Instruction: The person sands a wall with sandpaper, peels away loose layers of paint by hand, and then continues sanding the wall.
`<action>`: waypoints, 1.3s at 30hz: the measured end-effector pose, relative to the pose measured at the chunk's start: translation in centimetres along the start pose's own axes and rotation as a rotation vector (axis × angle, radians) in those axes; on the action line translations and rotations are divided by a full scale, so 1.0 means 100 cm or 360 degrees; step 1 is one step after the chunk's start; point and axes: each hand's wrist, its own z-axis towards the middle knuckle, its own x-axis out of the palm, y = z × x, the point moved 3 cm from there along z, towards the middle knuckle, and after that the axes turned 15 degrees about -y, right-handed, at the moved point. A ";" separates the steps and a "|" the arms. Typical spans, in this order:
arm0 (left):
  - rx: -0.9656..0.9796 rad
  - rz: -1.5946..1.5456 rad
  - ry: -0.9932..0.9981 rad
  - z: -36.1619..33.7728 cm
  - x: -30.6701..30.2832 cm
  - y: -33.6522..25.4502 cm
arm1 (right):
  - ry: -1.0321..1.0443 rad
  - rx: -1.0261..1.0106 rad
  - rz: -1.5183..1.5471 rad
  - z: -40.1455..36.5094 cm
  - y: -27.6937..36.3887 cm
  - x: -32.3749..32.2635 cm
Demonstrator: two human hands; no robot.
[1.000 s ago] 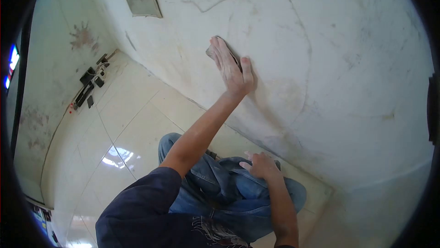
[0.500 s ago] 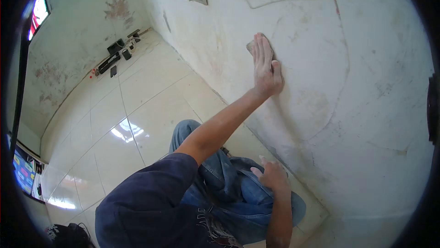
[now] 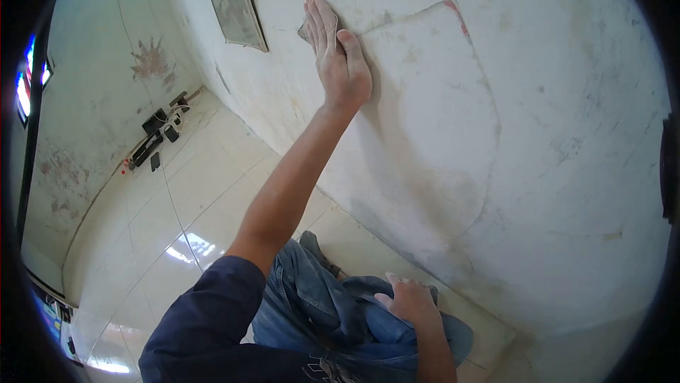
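My left hand (image 3: 338, 64) presses flat against the white wall (image 3: 439, 114), fingers together and thumb to the right. Under its fingers is a thin grey-brown piece of sandpaper (image 3: 304, 32), its edges poking out beside the fingertips. Most of that sheet is hidden by the hand. Pale dust coats both hands. My right hand (image 3: 411, 299) rests on my bent knee in blue jeans (image 3: 340, 312), thumb apart from the fingers and nothing visible in it. Around the left hand the wall carries a cracked, patched outline with a small red mark (image 3: 457, 16).
A framed grey panel (image 3: 237, 8) is on the wall left of the hand. Black devices with cables (image 3: 159, 128) and a phone-like object (image 3: 155, 161) lie on the tiled floor (image 3: 212, 192) by the far corner. Lit screens stand at the left edge.
My left hand has slid up and left along the wall with the sandpaper, nearer the framed panel. The camera view has shifted too. My right hand stays on the knee.
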 end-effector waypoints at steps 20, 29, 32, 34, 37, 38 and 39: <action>0.0443 -0.0160 0.0107 0.047 0.025 -0.043 | 0.0139 0.0068 0.0073 0.009 -0.002 0.006; 0.0386 -0.0101 0.0258 -0.087 -0.006 -0.066 | 0.0065 0.0153 0.0109 0.014 -0.018 0.018; 0.0423 -0.0159 0.0203 -0.057 0.012 -0.083 | 0.0055 0.0167 0.0112 0.014 -0.019 0.021; 0.0558 -0.0188 0.0186 -0.013 0.026 -0.098 | 0.0088 0.0174 0.0154 0.016 -0.017 0.017; 0.0688 -0.0310 0.0170 0.041 0.047 -0.118 | 0.0144 0.0184 0.0096 0.020 -0.015 0.016; 0.0723 -0.0316 0.0149 0.042 0.049 -0.120 | 0.0126 0.0175 0.0103 0.021 -0.014 0.015; 0.0752 -0.0319 0.0133 0.042 0.051 -0.123 | 0.0114 0.0166 0.0110 0.019 -0.014 0.016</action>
